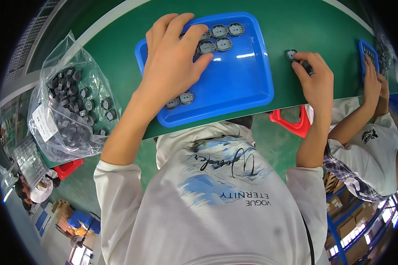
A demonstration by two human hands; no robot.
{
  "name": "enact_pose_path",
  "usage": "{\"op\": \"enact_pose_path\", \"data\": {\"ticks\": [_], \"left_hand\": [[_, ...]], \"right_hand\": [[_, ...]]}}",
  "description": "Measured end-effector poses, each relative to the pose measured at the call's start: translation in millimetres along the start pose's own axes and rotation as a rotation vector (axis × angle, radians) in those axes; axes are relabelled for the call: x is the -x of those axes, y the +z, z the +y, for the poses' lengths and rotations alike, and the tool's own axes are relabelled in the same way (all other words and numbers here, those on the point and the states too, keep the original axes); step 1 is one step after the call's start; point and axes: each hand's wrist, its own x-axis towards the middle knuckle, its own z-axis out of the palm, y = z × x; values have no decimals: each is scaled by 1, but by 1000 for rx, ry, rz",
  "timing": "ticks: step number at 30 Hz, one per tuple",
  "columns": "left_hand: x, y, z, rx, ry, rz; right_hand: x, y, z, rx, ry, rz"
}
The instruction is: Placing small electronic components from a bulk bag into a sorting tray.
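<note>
My left hand (172,57) reaches over the left side of a blue tray (234,84), fingers spread, with the index finger and thumb at a group of small grey plastic parts (219,31). These are rounded caps with dark rims, standing in rows along the tray's far edge; some are hidden under my hand. More of the same parts (186,97) sit at the tray's near left corner. To the right of the tray, my right hand (316,73) is closed, pinching a grey plastic part (291,54) at its fingertips. A second dark piece shows partly behind its fingers.
A clear plastic bag (53,141) full of dark round parts lies left of the tray on the green table (278,26). At the right, another person's hands (372,81) work at a second blue tray (365,48). A red stool (296,126) stands below the table edge.
</note>
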Motion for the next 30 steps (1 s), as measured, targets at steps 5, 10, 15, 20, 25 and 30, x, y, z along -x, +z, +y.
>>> {"op": "enact_pose_path", "data": {"ticks": [5, 10, 15, 20, 25, 30], "left_hand": [[0, 0, -3, 21, 19, 5], [0, -13, 0, -12, 23, -13], [13, -29, -2, 39, -67, 31], [48, -52, -15, 74, -270, 144], [87, -72, -34, 57, -410, 230], [116, -98, -51, 8, -607, 233]], "right_hand": [[-5, -6, -1, 39, -114, -53], [-21, 4, -46, -10, -391, -39], [-36, 30, -70, 142, -456, -116], [-43, 42, -71, 275, -506, -176], [-45, 43, -75, 294, -499, -201], [-43, 39, -78, 324, -493, -227]]}}
